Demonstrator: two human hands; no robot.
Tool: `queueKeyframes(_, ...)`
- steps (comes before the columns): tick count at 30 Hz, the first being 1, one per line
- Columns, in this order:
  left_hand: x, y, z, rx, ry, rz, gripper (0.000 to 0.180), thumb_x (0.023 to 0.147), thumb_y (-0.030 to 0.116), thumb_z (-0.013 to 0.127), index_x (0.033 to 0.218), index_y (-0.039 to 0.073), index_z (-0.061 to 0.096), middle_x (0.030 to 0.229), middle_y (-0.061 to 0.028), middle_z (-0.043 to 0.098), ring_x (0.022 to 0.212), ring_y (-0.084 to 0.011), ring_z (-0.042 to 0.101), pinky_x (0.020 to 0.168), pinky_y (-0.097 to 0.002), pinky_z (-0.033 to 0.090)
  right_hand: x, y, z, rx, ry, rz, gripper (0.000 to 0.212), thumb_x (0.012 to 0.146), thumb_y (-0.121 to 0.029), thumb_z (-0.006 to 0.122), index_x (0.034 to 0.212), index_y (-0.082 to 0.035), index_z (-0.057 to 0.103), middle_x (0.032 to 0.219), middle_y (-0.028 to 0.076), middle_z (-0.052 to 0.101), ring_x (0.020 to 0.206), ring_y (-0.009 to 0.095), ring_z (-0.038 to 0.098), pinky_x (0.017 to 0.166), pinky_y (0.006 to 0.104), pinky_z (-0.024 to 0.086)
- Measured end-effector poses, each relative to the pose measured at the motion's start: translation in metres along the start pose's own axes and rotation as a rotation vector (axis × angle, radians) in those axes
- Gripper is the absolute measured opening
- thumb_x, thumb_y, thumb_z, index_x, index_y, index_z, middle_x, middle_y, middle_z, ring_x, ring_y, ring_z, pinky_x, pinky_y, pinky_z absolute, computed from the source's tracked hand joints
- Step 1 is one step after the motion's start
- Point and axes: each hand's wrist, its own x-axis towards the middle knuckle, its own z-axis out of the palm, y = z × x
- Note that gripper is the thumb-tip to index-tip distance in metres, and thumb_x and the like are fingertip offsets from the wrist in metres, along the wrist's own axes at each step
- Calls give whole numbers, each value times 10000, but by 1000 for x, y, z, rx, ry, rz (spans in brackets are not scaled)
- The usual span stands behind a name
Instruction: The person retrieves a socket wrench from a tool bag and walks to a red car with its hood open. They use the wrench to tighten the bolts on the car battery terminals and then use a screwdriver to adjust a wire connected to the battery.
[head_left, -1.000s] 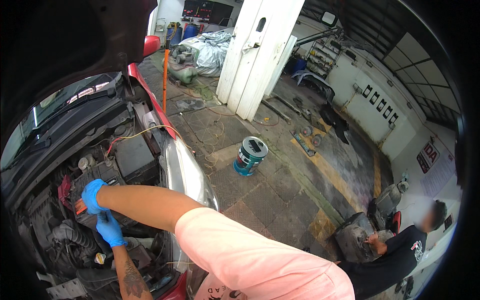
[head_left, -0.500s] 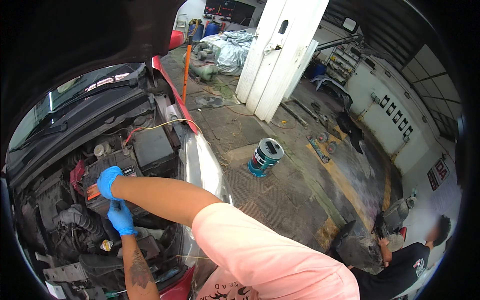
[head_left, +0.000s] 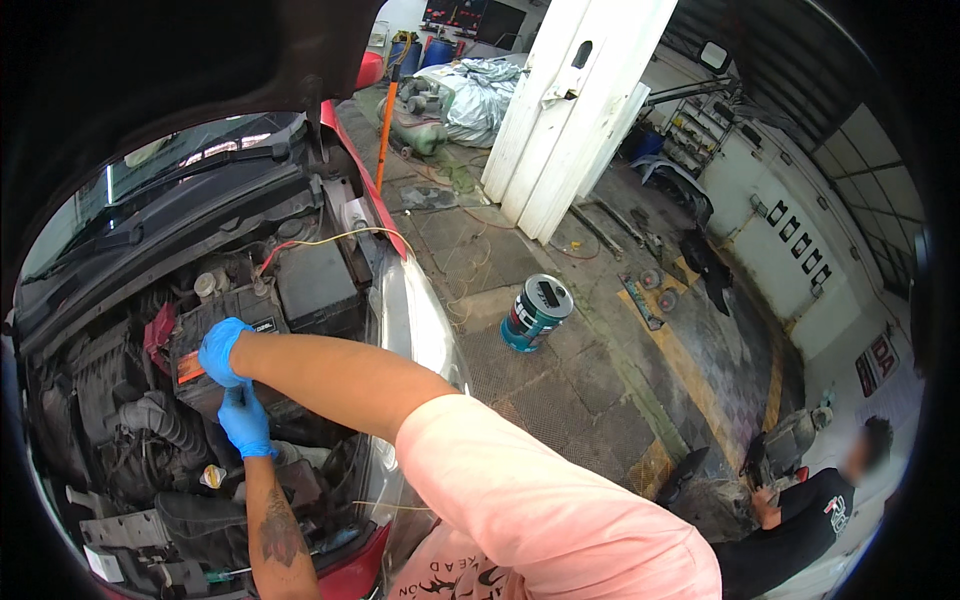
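A black car battery (head_left: pixel 238 309) with an orange label sits in the open engine bay. My right hand (head_left: pixel 224 350), in a blue glove, is curled at the battery's front edge, over the orange label. Just below it, my gloved left hand (head_left: pixel 245 420) is closed, its upper fingers touching or nearly touching the right hand. A dark patch shows at the left fingertips; whatever the hands grip is hidden. Beside the battery lie a red terminal cover (head_left: pixel 158 332) and a black box (head_left: pixel 315 285). A red and yellow wire (head_left: pixel 335 237) runs from the battery's far side over the fender.
The raised hood (head_left: pixel 200 60) hangs overhead. A ribbed air hose (head_left: pixel 172 420) lies left of my hands. On the floor to the right stands a teal bucket (head_left: pixel 522 330), with a white post (head_left: pixel 575 120) behind it. Another person (head_left: pixel 800 510) works at lower right.
The view has shifted slightly, so the scene sits a little to the right. Both hands stay together at the battery's front; the left appears a little higher, closer against the right.
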Motion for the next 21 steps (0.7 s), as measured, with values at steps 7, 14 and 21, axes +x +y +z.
queueKeyframes(7,4,3,-15,256,42,-25,357,947,341,642,863,1,712,853,-279,674,849,-460,669,674,-506,531,5,-6,-10,106,-52,-81,305,736,-206,724,1002,-64,766,971,210,733,893,360,715,780,465,568)
queueKeyframes(14,0,19,-4,228,97,-69,243,896,299,680,854,60,674,804,-238,683,769,-455,665,660,-554,526,-13,-3,-33,184,-86,119,331,862,-277,616,1067,-53,749,1105,198,717,1021,378,696,891,453,553)
queueKeyframes(21,-2,19,-12,227,104,-130,197,885,223,704,917,29,719,807,-224,695,761,-420,681,653,-477,544,3,16,-19,128,-41,-139,298,837,-190,638,1104,-106,738,1109,179,716,1024,370,686,881,450,548)
